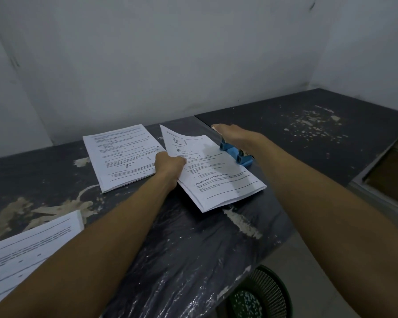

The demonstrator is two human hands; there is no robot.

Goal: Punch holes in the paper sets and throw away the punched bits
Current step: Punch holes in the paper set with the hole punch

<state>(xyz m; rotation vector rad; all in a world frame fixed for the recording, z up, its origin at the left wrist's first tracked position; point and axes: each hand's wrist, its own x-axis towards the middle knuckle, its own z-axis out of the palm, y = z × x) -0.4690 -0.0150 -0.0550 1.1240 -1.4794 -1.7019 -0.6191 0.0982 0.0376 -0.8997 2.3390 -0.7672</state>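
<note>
Stapled white printed paper set (218, 177) lies mid-bench w/ its right edge in the blue plastic hole punch (236, 154), far left corner curling up off the dark scuffed bench (193, 237). Left hand (169, 165) pinches the set's left edge, thumb on top; right hand (233, 134) lies flat, fingers together, pressing on the punch. 2nd white paper set (122, 157) sits just left toward the back edge, 3rd (28, 255) at the near left edge; green mesh bin (262, 297) w/ white bits below the bench's front.

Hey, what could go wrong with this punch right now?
The left hand grips the paper set by one edge and its far corner curls up, so the holes may land crooked. The right hand presses the blue punch near the table edge; spilled bits could miss the green bin below.
</note>
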